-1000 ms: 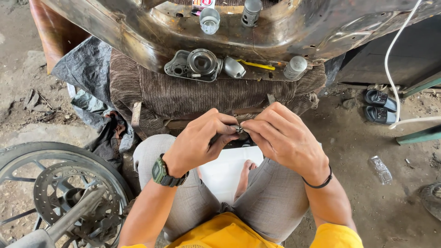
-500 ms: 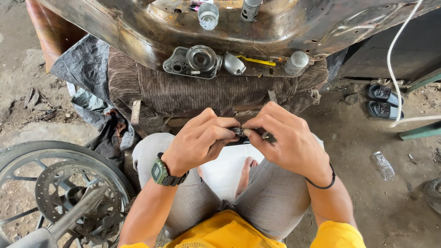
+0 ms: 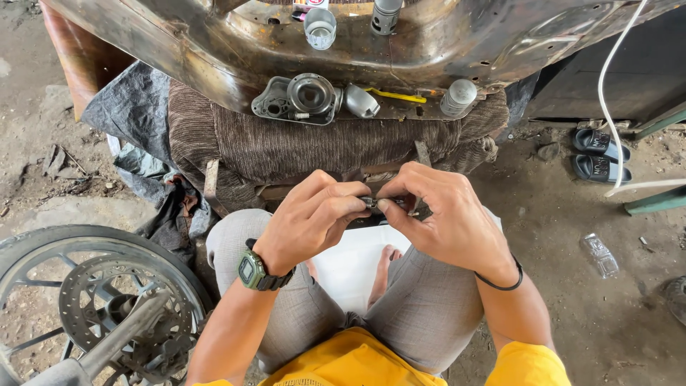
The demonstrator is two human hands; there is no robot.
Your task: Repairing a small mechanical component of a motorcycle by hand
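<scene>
Both hands meet over the knees here – the left hand (image 3: pixel 312 214) and right hand (image 3: pixel 443 214) are pinching one small dark part (image 3: pixel 373 203) between the fingertips, thumbs and forefingers closed on it from either side. Can't make out what the part is, it's mostly hidden by the fingers. It sits right between the two hands, just in front of the brown ribbed cloth (image 3: pixel 321 146) draped over the low worktop.

Left wrist has a green watch (image 3: pixel 251 270), right wrist a thin black band (image 3: pixel 500 282). The person sits with grey-trousered knees apart and a white sheet (image 3: pixel 350 261) lying between them.

Up on the rusty metal shell (image 3: pixel 464 43) above the cloth – a grey housing (image 3: pixel 296 98) with a round bore, a small silver cap (image 3: pixel 361 101) touching it, a yellow stick (image 3: pixel 394 95) and a grey cylinder (image 3: pixel 458 96) further right. A motorbike wheel (image 3: pixel 78 300) with a brake disc lies at lower left, a pair of sandals (image 3: pixel 599 154) on the dirt floor well off to the right
</scene>
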